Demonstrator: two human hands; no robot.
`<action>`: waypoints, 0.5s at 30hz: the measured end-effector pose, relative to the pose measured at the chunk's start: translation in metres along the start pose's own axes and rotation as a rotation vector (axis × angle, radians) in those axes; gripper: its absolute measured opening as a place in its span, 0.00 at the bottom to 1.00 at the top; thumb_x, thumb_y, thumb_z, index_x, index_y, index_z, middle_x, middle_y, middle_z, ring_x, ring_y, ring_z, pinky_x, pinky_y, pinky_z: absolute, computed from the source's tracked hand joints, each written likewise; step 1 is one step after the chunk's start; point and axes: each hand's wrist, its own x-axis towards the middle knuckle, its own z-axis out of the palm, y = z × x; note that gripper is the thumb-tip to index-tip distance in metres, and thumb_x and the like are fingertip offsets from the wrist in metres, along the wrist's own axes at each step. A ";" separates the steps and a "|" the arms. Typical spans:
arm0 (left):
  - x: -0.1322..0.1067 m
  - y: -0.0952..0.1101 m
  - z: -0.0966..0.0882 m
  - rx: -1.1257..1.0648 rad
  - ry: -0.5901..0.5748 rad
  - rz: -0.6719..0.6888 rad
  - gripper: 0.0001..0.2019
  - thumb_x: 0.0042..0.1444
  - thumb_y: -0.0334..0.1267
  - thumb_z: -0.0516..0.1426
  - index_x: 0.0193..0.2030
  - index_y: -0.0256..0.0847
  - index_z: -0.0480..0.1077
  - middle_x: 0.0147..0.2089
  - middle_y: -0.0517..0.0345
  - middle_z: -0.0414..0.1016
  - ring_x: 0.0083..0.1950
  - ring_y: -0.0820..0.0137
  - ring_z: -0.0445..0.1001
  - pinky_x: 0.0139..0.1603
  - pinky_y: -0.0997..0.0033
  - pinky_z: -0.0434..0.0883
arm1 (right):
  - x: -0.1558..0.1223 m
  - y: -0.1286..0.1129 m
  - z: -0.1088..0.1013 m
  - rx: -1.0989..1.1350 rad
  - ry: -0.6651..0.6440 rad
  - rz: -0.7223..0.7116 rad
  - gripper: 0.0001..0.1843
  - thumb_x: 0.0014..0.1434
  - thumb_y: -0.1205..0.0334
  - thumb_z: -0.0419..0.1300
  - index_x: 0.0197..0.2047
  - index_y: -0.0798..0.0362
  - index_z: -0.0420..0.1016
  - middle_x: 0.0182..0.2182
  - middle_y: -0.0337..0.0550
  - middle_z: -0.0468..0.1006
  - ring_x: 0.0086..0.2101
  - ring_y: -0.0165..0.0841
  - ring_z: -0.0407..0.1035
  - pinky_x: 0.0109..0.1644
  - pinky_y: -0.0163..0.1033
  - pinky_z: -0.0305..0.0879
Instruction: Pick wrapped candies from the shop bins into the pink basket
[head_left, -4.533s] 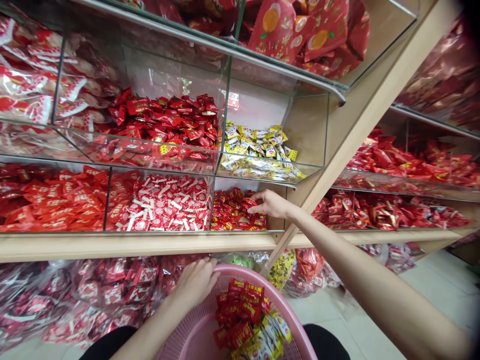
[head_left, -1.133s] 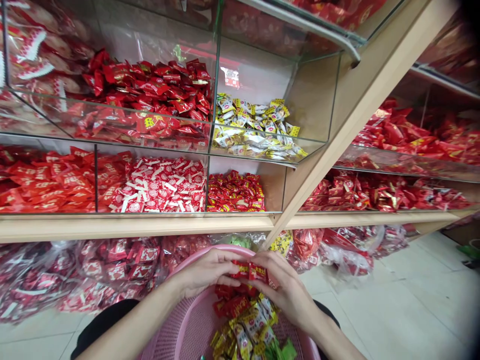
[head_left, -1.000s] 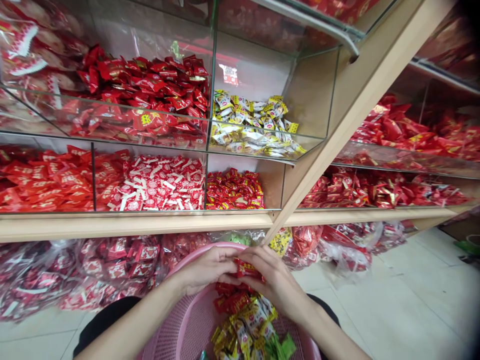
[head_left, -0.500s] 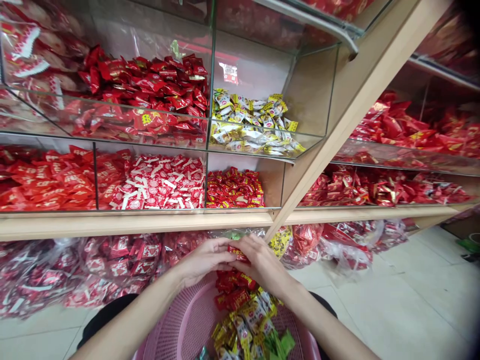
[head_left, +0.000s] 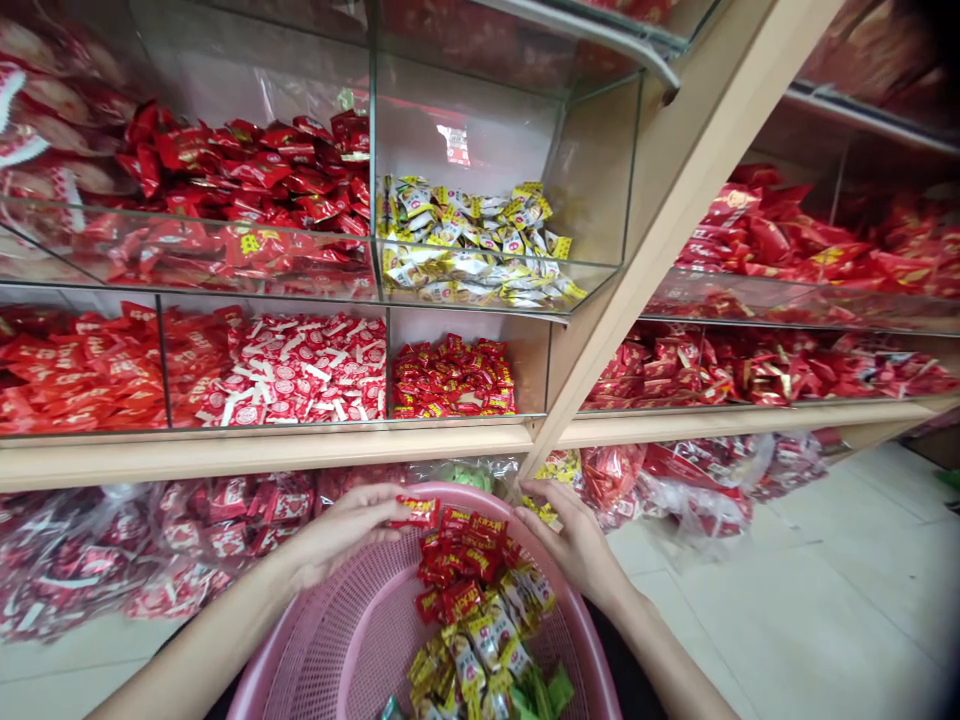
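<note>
My left hand (head_left: 341, 530) is over the left side of a pink mesh basket (head_left: 251, 650), its fingertips pinching a small red candy packet (head_left: 417, 512). At the basket's right rim, my right hand (head_left: 574, 535) has its thumb and fingers apart. Something yellow shows in the gap between them, and it looks like part of the bag behind. Inside the basket lie red candies (head_left: 465, 560) at the far end, white-and-yellow wrapped candies (head_left: 469, 660) nearer me, and a few green packets (head_left: 544, 690) at the bottom right.
Ahead stand glass-fronted bins of red candies (head_left: 457, 375), white-and-yellow candies (head_left: 472, 240) and red-and-white candies (head_left: 307, 370). A wooden shelf edge (head_left: 262, 450) runs just beyond my hands. Clear bags of candy (head_left: 255, 510) lie below it on the tiled floor (head_left: 750, 610).
My hands have moved apart, left hand to the left and right hand to the right. The red packet, earlier between both hands, is now at my left fingertips. More of the basket shows.
</note>
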 end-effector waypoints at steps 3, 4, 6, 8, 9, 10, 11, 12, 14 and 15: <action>-0.016 -0.007 0.001 0.004 0.011 -0.076 0.16 0.46 0.42 0.62 0.42 0.39 0.74 0.47 0.52 0.75 0.48 0.66 0.72 0.49 0.69 0.67 | -0.005 0.016 0.001 0.178 0.052 0.142 0.16 0.59 0.53 0.55 0.45 0.54 0.71 0.41 0.49 0.75 0.41 0.38 0.69 0.46 0.45 0.66; -0.020 -0.010 0.003 -0.001 0.016 -0.089 0.16 0.45 0.42 0.63 0.41 0.39 0.74 0.47 0.52 0.75 0.48 0.66 0.72 0.49 0.69 0.68 | -0.007 0.021 0.001 0.261 0.084 0.190 0.16 0.58 0.52 0.55 0.45 0.54 0.71 0.41 0.49 0.76 0.40 0.37 0.70 0.45 0.44 0.67; -0.025 -0.015 0.011 0.001 0.032 -0.114 0.16 0.44 0.42 0.63 0.40 0.39 0.74 0.45 0.52 0.75 0.47 0.66 0.72 0.48 0.69 0.68 | -0.010 0.028 0.002 0.413 0.165 0.274 0.17 0.58 0.51 0.55 0.45 0.54 0.70 0.40 0.49 0.76 0.39 0.36 0.70 0.42 0.43 0.68; -0.027 -0.023 0.019 0.013 0.063 -0.142 0.16 0.43 0.42 0.63 0.40 0.39 0.74 0.42 0.54 0.76 0.44 0.67 0.73 0.46 0.70 0.68 | -0.014 0.032 0.001 0.492 0.236 0.317 0.18 0.58 0.51 0.55 0.45 0.54 0.70 0.38 0.48 0.77 0.37 0.36 0.71 0.40 0.42 0.69; -0.027 -0.028 0.023 0.018 0.094 -0.154 0.16 0.43 0.42 0.63 0.40 0.39 0.73 0.39 0.55 0.76 0.42 0.68 0.73 0.44 0.70 0.69 | -0.015 0.033 0.001 0.502 0.252 0.322 0.18 0.58 0.50 0.56 0.45 0.54 0.71 0.37 0.48 0.77 0.37 0.36 0.71 0.40 0.41 0.69; -0.027 -0.034 0.026 0.012 0.118 -0.166 0.16 0.43 0.41 0.64 0.39 0.40 0.73 0.38 0.56 0.75 0.40 0.69 0.73 0.43 0.71 0.69 | -0.017 0.032 0.000 0.499 0.250 0.319 0.17 0.57 0.50 0.56 0.44 0.54 0.71 0.37 0.48 0.77 0.37 0.36 0.71 0.39 0.41 0.69; -0.027 -0.041 0.029 0.000 0.161 -0.167 0.15 0.42 0.41 0.64 0.38 0.39 0.73 0.37 0.58 0.75 0.39 0.70 0.73 0.42 0.71 0.69 | -0.018 0.031 0.000 0.488 0.234 0.306 0.17 0.57 0.51 0.56 0.44 0.54 0.71 0.37 0.48 0.77 0.37 0.36 0.71 0.39 0.41 0.70; -0.027 -0.049 0.030 -0.031 0.206 -0.161 0.14 0.43 0.41 0.64 0.37 0.39 0.73 0.37 0.58 0.74 0.39 0.71 0.73 0.42 0.72 0.70 | -0.019 0.029 0.000 0.471 0.209 0.288 0.17 0.57 0.51 0.56 0.43 0.54 0.72 0.37 0.48 0.77 0.37 0.36 0.71 0.39 0.41 0.70; -0.027 -0.064 0.032 -0.168 0.286 -0.200 0.13 0.42 0.40 0.64 0.36 0.39 0.71 0.36 0.59 0.73 0.37 0.72 0.73 0.42 0.71 0.71 | -0.020 0.025 0.000 0.423 0.159 0.248 0.16 0.57 0.52 0.57 0.42 0.54 0.72 0.36 0.47 0.77 0.35 0.35 0.71 0.39 0.40 0.70; -0.027 -0.071 0.033 -0.249 0.322 -0.217 0.13 0.42 0.38 0.65 0.35 0.39 0.70 0.35 0.59 0.73 0.36 0.72 0.73 0.44 0.70 0.71 | -0.020 0.023 0.000 0.399 0.142 0.229 0.15 0.57 0.52 0.57 0.42 0.54 0.73 0.35 0.47 0.77 0.34 0.35 0.71 0.38 0.40 0.70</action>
